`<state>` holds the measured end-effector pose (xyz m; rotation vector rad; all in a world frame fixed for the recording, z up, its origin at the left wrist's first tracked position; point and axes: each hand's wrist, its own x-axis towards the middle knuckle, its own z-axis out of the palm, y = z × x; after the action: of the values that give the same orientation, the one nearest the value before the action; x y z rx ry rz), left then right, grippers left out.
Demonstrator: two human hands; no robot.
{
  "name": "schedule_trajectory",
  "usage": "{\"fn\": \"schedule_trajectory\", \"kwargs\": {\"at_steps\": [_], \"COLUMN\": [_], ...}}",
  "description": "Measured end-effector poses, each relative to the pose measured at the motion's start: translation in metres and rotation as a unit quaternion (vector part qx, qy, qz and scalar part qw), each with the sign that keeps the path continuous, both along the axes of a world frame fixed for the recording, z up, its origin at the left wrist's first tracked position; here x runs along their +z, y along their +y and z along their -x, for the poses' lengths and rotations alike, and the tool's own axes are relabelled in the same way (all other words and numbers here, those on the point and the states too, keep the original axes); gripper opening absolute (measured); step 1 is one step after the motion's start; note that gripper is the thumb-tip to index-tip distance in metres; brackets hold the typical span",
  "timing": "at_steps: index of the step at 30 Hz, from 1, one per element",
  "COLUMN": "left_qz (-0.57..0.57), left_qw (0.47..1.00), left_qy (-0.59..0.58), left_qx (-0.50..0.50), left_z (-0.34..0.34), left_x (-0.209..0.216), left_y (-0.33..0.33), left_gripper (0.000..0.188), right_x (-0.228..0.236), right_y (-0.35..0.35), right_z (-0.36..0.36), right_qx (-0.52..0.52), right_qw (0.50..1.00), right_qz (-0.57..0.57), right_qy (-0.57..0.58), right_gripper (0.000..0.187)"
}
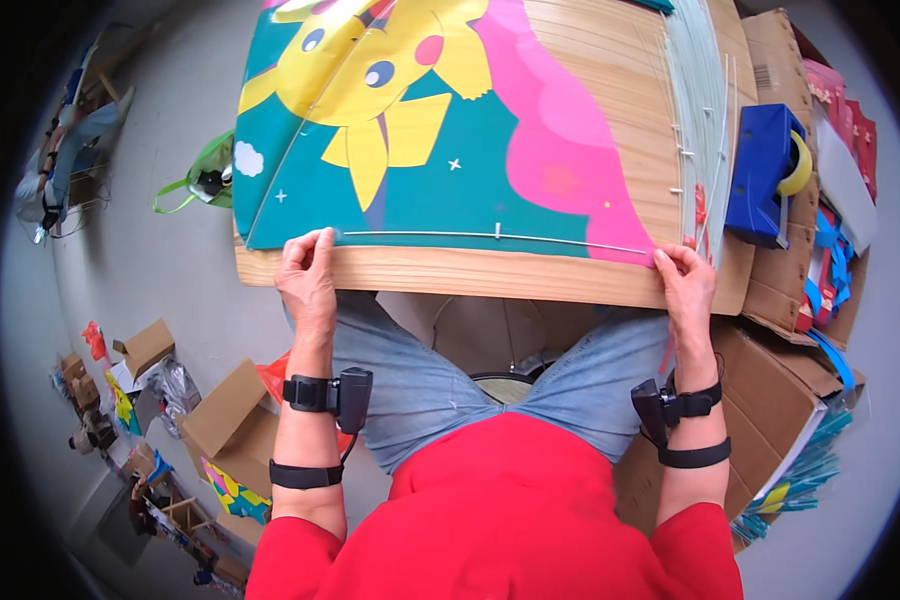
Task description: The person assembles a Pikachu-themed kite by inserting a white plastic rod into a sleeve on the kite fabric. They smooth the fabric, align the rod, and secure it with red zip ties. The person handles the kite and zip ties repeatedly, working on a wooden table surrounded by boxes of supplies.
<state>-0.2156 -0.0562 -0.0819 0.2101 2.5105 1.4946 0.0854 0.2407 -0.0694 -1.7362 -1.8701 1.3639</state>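
Observation:
A thin, glossy printed sheet, teal and pink with a yellow cartoon figure, lies on the wooden table and looks like a kite sail. Along its near edge runs a slim white rod with a small white fitting near its middle. At the rod's left end, my left hand pinches the sheet's near edge between thumb and fingers. My right hand is closed on the pink corner, just past the rod's right end. Whether either fingertip also grips the rod is hidden.
A bundle of thin pale rods lies along the table's right side, near a blue tape dispenser. Cardboard boxes stand at the right. On the floor at left are a green bag and an open carton.

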Motion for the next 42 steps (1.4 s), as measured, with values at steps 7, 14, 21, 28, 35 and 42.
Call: {"fn": "schedule_trajectory", "kwargs": {"at_steps": [7,14,21,28,35,42], "left_qz": [0.002,-0.009,-0.012,-0.010,-0.004,0.006], "left_qw": [1.000,1.000,0.999,0.999,0.999,1.000], "left_qy": [-0.017,-0.029,-0.029,-0.037,-0.034,0.021], "left_qx": [-0.007,0.001,0.000,0.007,0.014,-0.007], "left_z": [0.005,0.003,0.002,0.003,0.001,0.002], "left_x": [-0.005,-0.004,-0.002,-0.001,-0.001,-0.005], "left_y": [-0.008,-0.005,-0.002,-0.002,-0.002,0.001], "left_gripper": [0.011,0.013,0.014,0.014,0.013,0.011], "right_x": [-0.006,-0.005,0.001,0.005,0.002,-0.009], "right_y": [-0.001,-0.003,-0.006,-0.007,-0.006,-0.003], "right_z": [0.000,0.005,0.010,0.013,0.013,0.002], "right_qx": [0.025,-0.013,-0.021,-0.016,0.006,0.021], "right_qw": [0.997,0.997,0.994,0.992,0.987,0.990], "right_qz": [-0.061,-0.052,-0.070,-0.073,-0.115,-0.105], "right_qy": [-0.043,-0.058,-0.078,-0.102,-0.112,-0.088], "right_gripper": [0.014,0.013,0.012,0.013,0.013,0.014]}}
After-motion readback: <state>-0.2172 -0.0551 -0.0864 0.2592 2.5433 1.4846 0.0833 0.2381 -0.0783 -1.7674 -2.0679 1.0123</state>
